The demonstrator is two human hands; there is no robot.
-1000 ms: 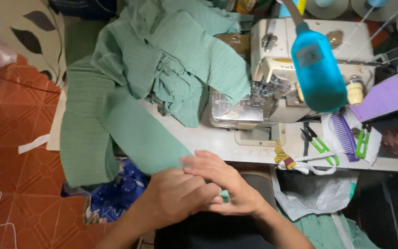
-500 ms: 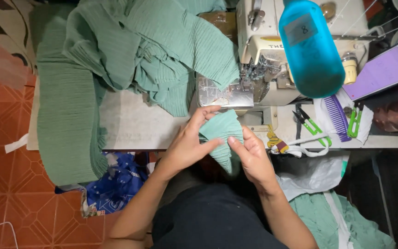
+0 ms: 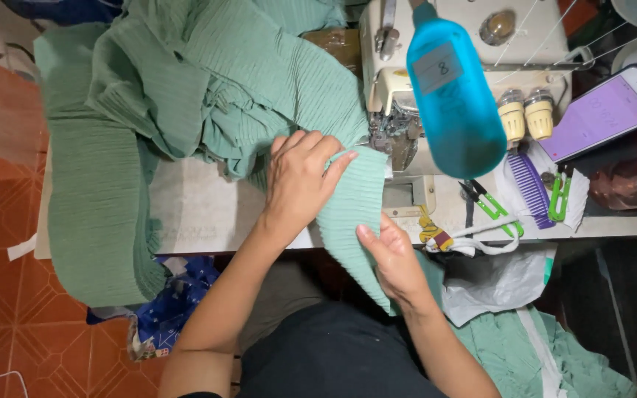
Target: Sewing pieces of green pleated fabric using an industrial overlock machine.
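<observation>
A strip of green ribbed fabric [image 3: 348,214] runs from my lap up to the foot of a cream sewing machine [image 3: 407,81]. My left hand [image 3: 300,180] lies flat on the strip's upper end, fingers spread, pressing it on the table close to the needle area [image 3: 396,140]. My right hand [image 3: 392,258] pinches the strip's lower edge near the table's front. A big heap of the same green fabric [image 3: 208,81] covers the left of the table and hangs over its left side.
A blue lamp head [image 3: 455,103] hangs over the machine. Right of it lie a purple-screened phone [image 3: 602,114], a purple comb [image 3: 532,188], green thread snips [image 3: 492,206] and a second pair of snips [image 3: 558,199]. A white plastic bag [image 3: 492,284] hangs at the table's front. Orange tiled floor [image 3: 9,295] is on the left.
Both hands rose from my lap to the table, carrying the green strip up to the machine's foot. The left hand now lies flat on it.
</observation>
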